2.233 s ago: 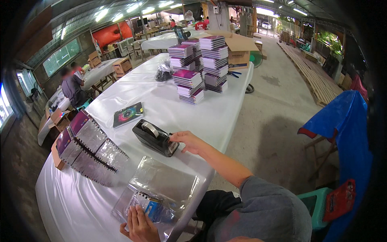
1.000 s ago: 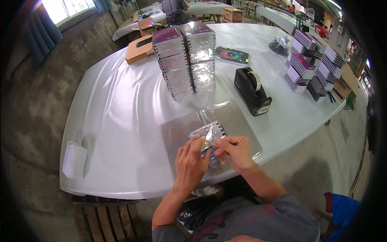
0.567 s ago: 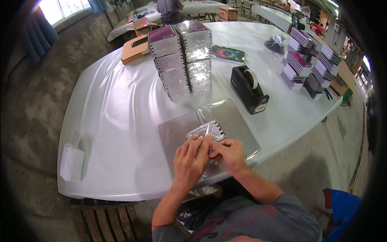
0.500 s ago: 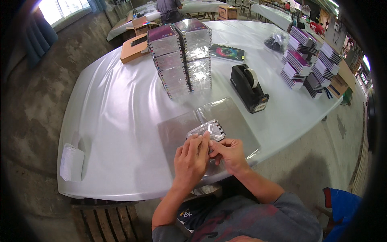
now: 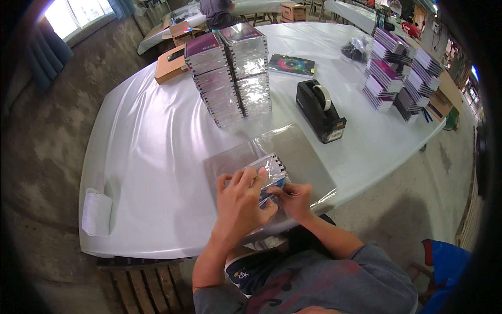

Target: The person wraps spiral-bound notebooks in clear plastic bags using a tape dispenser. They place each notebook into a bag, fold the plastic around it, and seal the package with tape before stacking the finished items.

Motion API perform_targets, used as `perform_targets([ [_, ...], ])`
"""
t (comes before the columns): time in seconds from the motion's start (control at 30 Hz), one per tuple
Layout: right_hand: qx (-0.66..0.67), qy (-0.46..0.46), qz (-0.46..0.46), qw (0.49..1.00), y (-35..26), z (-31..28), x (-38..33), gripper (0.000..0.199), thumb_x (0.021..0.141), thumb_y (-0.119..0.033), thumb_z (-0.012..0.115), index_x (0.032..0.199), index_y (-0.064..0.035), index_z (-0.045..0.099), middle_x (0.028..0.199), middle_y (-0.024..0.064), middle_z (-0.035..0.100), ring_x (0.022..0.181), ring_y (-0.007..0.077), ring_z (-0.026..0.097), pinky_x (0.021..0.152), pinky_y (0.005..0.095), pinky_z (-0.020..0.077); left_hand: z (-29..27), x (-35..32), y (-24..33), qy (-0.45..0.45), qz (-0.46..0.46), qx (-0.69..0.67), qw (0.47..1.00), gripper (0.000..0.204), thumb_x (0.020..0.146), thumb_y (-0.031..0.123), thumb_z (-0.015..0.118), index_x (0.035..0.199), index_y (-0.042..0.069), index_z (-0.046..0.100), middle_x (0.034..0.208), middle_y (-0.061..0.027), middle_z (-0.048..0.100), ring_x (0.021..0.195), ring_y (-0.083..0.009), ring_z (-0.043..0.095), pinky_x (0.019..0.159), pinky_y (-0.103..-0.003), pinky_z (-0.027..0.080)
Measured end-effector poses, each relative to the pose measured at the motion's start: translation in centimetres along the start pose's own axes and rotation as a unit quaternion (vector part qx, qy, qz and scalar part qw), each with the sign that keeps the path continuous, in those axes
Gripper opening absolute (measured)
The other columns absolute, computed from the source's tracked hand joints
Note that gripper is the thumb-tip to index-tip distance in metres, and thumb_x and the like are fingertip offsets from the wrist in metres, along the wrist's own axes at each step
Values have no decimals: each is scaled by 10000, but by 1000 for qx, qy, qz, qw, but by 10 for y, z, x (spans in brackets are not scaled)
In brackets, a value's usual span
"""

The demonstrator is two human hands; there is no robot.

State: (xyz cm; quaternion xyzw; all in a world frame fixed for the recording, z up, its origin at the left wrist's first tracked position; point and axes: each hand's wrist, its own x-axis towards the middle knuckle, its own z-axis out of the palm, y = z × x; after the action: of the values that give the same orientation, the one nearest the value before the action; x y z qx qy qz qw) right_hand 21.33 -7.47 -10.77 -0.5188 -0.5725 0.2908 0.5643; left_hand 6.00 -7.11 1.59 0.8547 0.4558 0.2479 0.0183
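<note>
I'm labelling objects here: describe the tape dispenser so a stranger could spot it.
On the white-covered table, find the clear plastic sheeting. The tape dispenser stands just beyond it, right of the wrapped notebook stacks. Its chunky black body with a pale tape roll sets it apart from the flat rectangular item behind.

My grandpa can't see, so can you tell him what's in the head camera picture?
A person's left hand and right hand touch a spiral-bound notebook in clear plastic, lying on clear plastic sheeting on a white-covered table. Beyond it are plastic-wrapped notebook stacks, with a black tape dispenser to their right and purple notebook piles farther right.
</note>
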Motion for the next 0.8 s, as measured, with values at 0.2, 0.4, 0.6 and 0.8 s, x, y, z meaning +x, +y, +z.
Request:
perform_targets([
  [0.2,-63,-68,-138,986,-1,-9,-2,451,753,-331,784,522,-10,567,435,90,455,381,113,405,395,314,340,5,36,-7,-52,8,9,999,670,591,343,759,1173,81,556,977,-103,598,951,-298,584,860,-419,375],
  [0.4,63,-376,156,911,-30,-10,-35,371,765,-386,767,675,-39,672,522,3,575,455,90,528,481,255,440,12,55,-5,-81,-136,-86,984,946,582,356,827,1345,92,333,982,-143,622,830,-342,637,851,-449,410],
  [0.6,624,-260,280,681,30,6,-21,660,767,-170,763,1322,-65,422,1213,108,547,1105,204,541,934,379,473,4,-2,-17,116,-160,-564,802,895,638,106,843,1367,77,324,1145,-127,528,1019,-257,589,928,-384,441],
  [0.8,270,-330,117,897,-16,-23,41,868,619,-56,844,1349,-15,377,1234,78,537,1138,181,517,996,344,414,81,-65,-40,9,-64,-207,976,898,631,130,861,1357,20,345,1246,-161,534,1114,-264,539,942,-368,444],
])
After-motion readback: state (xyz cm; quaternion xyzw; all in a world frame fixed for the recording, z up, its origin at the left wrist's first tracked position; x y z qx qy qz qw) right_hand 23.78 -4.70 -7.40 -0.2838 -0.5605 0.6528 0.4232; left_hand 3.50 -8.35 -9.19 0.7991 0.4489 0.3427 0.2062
